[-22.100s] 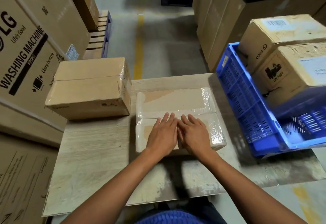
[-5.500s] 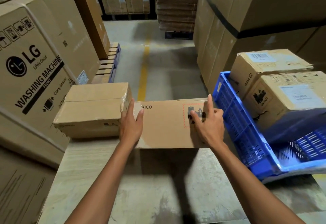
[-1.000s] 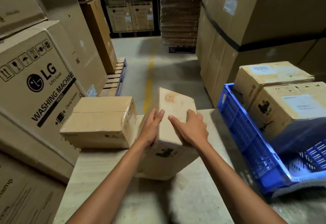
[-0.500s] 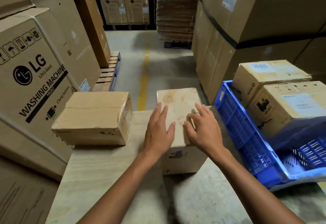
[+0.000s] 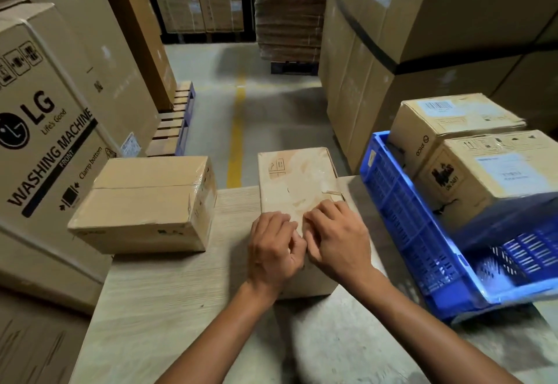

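Two bare hands meet on top of a cardboard box (image 5: 297, 178) wrapped in clear plastic film, seen from a head camera looking down. The box lies flat on a pale wooden desk (image 5: 169, 287), its long side running away from the person, roughly in the middle of the desk. The left hand (image 5: 273, 250) and right hand (image 5: 338, 241) sit side by side, touching, at the box's near end. Both sets of fingers are curled, knuckles up; the left fingers (image 5: 277, 223) and right fingers (image 5: 326, 211) press their tips against the film-covered top, so the box lies under and ahead of them. Whether they pinch the film cannot be told. Most of the box's top shows beyond the fingertips, with a small printed symbol near its far left corner. To the left on the desk, well apart, sits a second wrapped box (image 5: 145, 202). To the right, a tilted blue plastic crate (image 5: 401, 220) holds two brown cartons (image 5: 495, 178). A large carton printed "LG washing machine" (image 5: 39, 142) stands at far left, and a yellow line (image 5: 237, 133) runs down the floor ahead.
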Tool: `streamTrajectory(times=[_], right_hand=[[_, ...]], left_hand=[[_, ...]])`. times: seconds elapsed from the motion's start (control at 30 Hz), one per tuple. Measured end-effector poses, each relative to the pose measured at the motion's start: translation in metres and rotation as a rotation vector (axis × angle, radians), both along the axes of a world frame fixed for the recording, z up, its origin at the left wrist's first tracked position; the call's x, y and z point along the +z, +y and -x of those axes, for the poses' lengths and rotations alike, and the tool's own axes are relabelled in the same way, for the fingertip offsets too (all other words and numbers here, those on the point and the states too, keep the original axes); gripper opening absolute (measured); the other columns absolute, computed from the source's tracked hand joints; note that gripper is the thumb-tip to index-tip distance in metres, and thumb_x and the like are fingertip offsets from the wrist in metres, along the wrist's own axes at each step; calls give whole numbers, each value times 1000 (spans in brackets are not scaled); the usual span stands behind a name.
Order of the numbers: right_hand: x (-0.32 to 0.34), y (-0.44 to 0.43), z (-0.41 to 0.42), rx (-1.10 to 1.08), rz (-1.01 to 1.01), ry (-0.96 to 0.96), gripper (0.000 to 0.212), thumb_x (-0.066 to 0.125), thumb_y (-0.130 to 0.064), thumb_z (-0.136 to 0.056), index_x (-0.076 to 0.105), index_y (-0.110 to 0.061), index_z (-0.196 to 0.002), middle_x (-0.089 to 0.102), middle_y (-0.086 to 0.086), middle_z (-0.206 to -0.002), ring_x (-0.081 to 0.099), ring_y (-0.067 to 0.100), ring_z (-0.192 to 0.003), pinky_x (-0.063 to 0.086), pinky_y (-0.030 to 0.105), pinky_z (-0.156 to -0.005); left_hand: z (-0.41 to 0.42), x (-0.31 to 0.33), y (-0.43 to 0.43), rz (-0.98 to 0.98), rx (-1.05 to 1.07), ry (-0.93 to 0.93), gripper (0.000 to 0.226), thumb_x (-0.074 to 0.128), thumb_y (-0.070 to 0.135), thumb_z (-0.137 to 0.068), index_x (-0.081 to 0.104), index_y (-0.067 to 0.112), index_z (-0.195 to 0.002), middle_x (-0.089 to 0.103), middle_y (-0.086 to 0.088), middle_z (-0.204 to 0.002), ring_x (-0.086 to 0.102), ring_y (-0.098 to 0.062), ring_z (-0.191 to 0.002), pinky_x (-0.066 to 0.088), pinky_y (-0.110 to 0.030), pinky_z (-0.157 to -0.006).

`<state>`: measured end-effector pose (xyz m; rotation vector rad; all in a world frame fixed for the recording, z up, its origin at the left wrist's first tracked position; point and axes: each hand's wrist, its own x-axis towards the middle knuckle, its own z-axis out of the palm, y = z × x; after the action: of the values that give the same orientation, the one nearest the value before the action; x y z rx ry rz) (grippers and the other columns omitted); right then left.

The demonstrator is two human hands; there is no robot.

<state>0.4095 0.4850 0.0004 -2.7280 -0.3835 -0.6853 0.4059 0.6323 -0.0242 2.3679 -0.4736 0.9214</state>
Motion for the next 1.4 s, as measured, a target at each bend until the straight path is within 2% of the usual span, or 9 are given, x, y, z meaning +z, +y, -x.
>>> streamTrajectory(times=[0.17, 0.27, 0.57, 0.83, 1.03, 1.1, 1.2, 1.3, 1.4], right_hand=[[22, -19, -23, 104, 117, 184, 34, 44, -46, -87, 67, -22, -94, 57, -2, -95, 51, 18, -86, 46, 38, -70], [20, -23, -37, 142, 143, 206, 35, 47, -48, -94, 65, -24, -113, 58, -1, -115, 54, 18, -102, 46, 38, -89], [24, -21, -63, 119, 204, 250, 39, 43, -55, -95, 60, -26, -115, 56, -2, -116, 52, 19, -106, 44, 43, -92], [18, -18, -86, 169, 203, 226, 58, 25, -55, -95, 59, -16, -122, 55, 4, -130, 49, 25, -120, 39, 44, -104], [7, -26, -85, 13, -335, 440, 69, 42, -57, -100, 25, -23, -158, 14, 10, -167, 15, 26, -154, 26, 47, -120], [2, -30, -85, -56, -616, 583, 72, 37, -62, -99, 21, -25, -159, 23, 8, -166, 24, 27, -151, 27, 53, -120], [3, -35, -79, -105, -1080, 830, 64, 28, -69, -98, 53, -26, -138, 57, 4, -144, 54, 26, -130, 38, 52, -114], [15, -39, -66, -49, -1291, 929, 55, 25, -64, -102, 64, -29, -119, 67, 4, -128, 64, 25, -117, 45, 49, -110], [20, -41, -51, -19, -1294, 877, 55, 24, -65, -102, 67, -32, -108, 73, 3, -116, 68, 25, -110, 48, 49, -106]], left_hand=[[-12, 34, -2, -131, -17, 392, 31, 49, 26, -95, 65, 12, -117, 60, -7, -123, 53, -25, -118, 46, -42, -100], [-26, 45, -3, -225, -4, 594, 52, 38, 32, -104, 35, 16, -153, 28, -4, -162, 17, -21, -152, 12, -39, -125], [-47, 55, -7, -305, 46, 490, 37, 40, 26, -103, 53, 15, -136, 51, -5, -140, 42, -22, -130, 33, -38, -111], [-83, 49, -4, -390, 100, 517, 41, 39, 24, -104, 49, 16, -143, 45, -3, -152, 36, -22, -141, 23, -43, -118], [-83, 38, -2, 191, 230, 465, 61, 50, 33, -100, 28, 16, -155, 27, -9, -160, 21, -28, -146, 22, -42, -118], [-86, 27, 5, 596, 295, 737, 72, 47, 52, -98, 20, 21, -157, 24, -6, -163, 23, -26, -148, 22, -46, -120], [-82, 14, 15, 1218, 108, 1106, 76, 36, 75, -89, 59, 19, -135, 66, -15, -129, 63, -36, -115, 49, -52, -101], [-66, 18, 11, 1353, -29, 1175, 65, 21, 62, -103, 67, 21, -121, 75, -13, -107, 73, -31, -93, 57, -39, -74], [-53, 20, 8, 1354, -162, 1117, 65, 19, 63, -102, 64, 24, -128, 75, -10, -111, 73, -29, -98, 59, -39, -75]])
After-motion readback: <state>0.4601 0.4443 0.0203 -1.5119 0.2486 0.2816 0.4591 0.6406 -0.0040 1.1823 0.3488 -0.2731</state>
